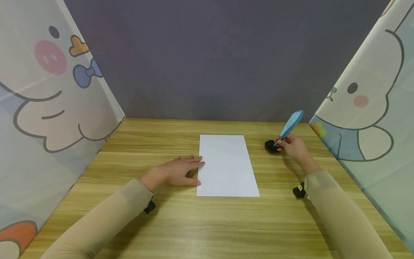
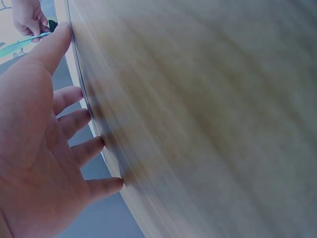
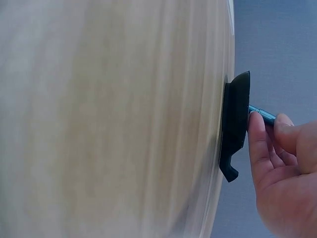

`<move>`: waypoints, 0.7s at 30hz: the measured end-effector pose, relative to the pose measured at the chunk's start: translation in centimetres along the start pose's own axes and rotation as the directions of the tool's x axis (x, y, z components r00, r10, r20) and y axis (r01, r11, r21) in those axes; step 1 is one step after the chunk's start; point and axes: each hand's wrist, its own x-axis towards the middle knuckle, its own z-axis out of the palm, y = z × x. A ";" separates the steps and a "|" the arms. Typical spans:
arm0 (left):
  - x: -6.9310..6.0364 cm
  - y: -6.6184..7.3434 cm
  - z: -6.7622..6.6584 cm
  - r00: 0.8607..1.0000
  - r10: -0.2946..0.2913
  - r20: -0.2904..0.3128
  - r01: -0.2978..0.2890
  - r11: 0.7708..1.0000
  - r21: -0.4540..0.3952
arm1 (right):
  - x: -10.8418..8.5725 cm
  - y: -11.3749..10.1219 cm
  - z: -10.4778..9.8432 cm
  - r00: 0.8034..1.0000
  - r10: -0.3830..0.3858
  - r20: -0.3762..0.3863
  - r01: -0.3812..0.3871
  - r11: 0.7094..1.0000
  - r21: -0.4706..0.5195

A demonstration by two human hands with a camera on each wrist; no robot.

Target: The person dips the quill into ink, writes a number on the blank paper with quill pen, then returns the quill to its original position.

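A blank white sheet of paper point(image 1: 227, 165) lies on the wooden table. My left hand point(image 1: 181, 171) has its fingers spread, with fingertips and thumb resting at the sheet's left edge. To the right, my right hand point(image 1: 295, 148) pinches a blue feather quill pen point(image 1: 292, 123) between thumb and fingers. The quill slants, feather end up, and its lower end reaches a small black dish point(image 1: 270, 146) on the table. From the right wrist view, the quill's blue shaft point(image 3: 263, 114) meets the dish point(image 3: 237, 116), whose wall hides the tip.
The wooden table point(image 1: 168, 230) runs back to a dark grey panel point(image 1: 213, 61). Cartoon-printed curtains point(image 1: 29, 118) flank it on both sides. Black wrist-worn pieces show below each sleeve, the right one point(image 1: 299, 191) with a yellow mark.
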 end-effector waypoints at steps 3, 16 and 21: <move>-0.1 0.0 0.0 1.000 0.002 -0.003 -0.003 1.000 -0.011 | 0.0 0.0 0.0 1.000 0.004 -0.003 -0.004 1.000 -0.014; -0.1 0.0 0.0 1.000 0.016 -0.012 -0.016 0.999 -0.029 | -0.4 -0.9 -0.3 0.999 -0.001 -0.046 0.003 0.999 0.042; -0.1 0.0 0.1 1.000 0.011 -0.013 -0.012 1.000 -0.028 | -0.6 -2.2 0.1 0.998 -0.028 -0.059 0.031 0.998 0.048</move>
